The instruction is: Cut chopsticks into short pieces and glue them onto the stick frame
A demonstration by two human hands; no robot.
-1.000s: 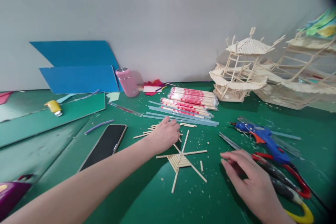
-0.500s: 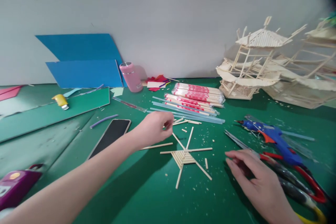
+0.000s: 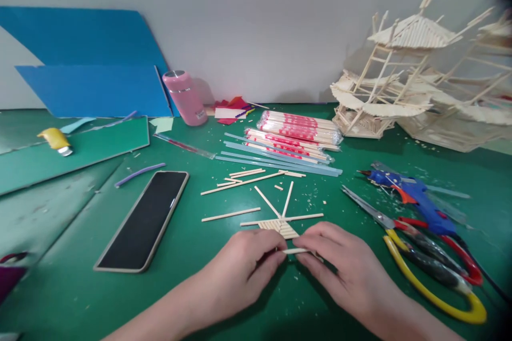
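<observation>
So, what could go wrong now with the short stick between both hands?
1. The left hand and right hand pinch a short stick right at the fan piece; a push may shift its spokes.
2. The scissors lie close beside the right hand; that wrist could knock them.
3. Loose sticks lie just behind the fan piece and could scatter if it slides.

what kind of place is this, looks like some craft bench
Most likely a hobby or model-making workbench. A green cutting mat covers the table, a blue hot glue gun lies beside scissors, and finished stick-built pavilion models stand against the wall.
</observation>
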